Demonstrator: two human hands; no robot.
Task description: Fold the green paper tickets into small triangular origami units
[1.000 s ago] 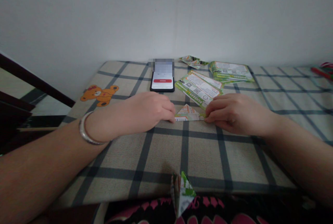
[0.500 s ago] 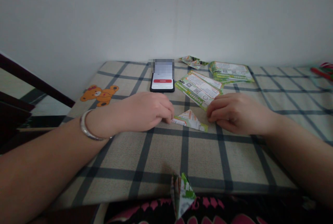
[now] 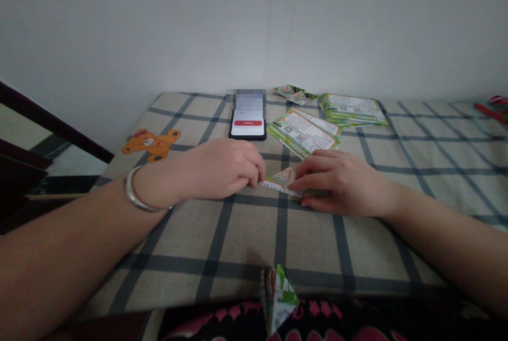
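Observation:
A small folded paper triangle [image 3: 281, 178], green, white and orange, lies flat on the checked tablecloth [image 3: 246, 230]. My left hand [image 3: 222, 168], with a silver bangle on the wrist, is curled and pinches the triangle's left corner. My right hand [image 3: 337, 182] lies over its right half, fingers together and pressing down on it. Only the middle of the triangle shows between the two hands.
A phone [image 3: 247, 117] with a lit screen lies behind the hands. Green printed leaflets [image 3: 304, 135] are beside it, with a stack of them [image 3: 351, 107] and folded pieces [image 3: 294, 93] farther back. Another folded paper piece [image 3: 278, 296] stands at the near table edge. A bear print [image 3: 151, 144] marks the cloth at left.
The paper triangle was turned slightly on the cloth. My right hand slid left and now covers its right half; my left hand stayed on the left corner.

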